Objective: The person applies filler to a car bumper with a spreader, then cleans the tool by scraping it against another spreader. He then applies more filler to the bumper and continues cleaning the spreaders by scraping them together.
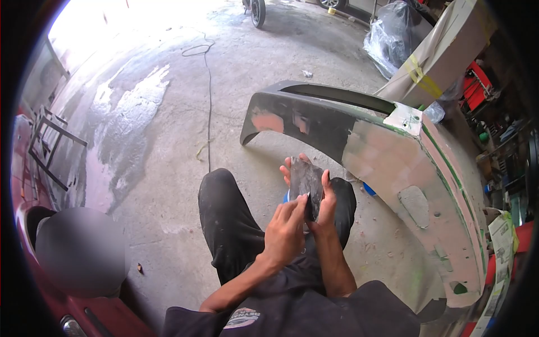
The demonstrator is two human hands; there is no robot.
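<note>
My right hand is palm up around a dark, flat, rectangular piece with grey smears on its face. Its thumb lies along the right edge, and fingertips show past the left edge. The fingers of my left hand are pinched together against the lower part of this piece. A small pale bit shows at their tips, too small to name. Both hands are above my lap, between my knees. Beyond them and to the right, a car bumper rests on the floor, partly black and partly coated in pinkish-beige filler with sanded patches.
A cable runs across the concrete floor. At the left are a metal frame stand, a blurred round grey shape and dark red bodywork. Plastic sheeting and a taped panel stand upper right; cluttered shelves line the right.
</note>
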